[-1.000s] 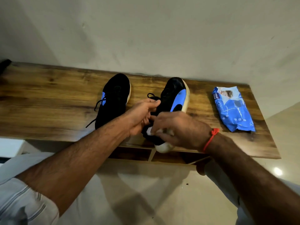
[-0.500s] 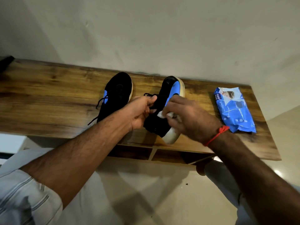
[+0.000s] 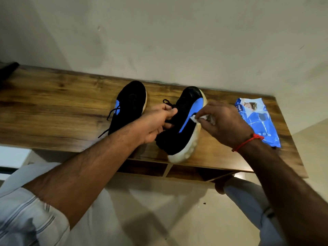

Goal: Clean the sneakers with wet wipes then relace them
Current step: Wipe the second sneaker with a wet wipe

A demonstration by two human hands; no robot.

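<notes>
The left hand grips the right sneaker at its laced collar; the right hand pinches a white wipe against its blue side

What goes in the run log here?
left hand grips black-and-blue sneaker | right hand wipes it, white wet wipe | relacing not begun

left hand holds sneaker | right hand pinches wipe
</notes>
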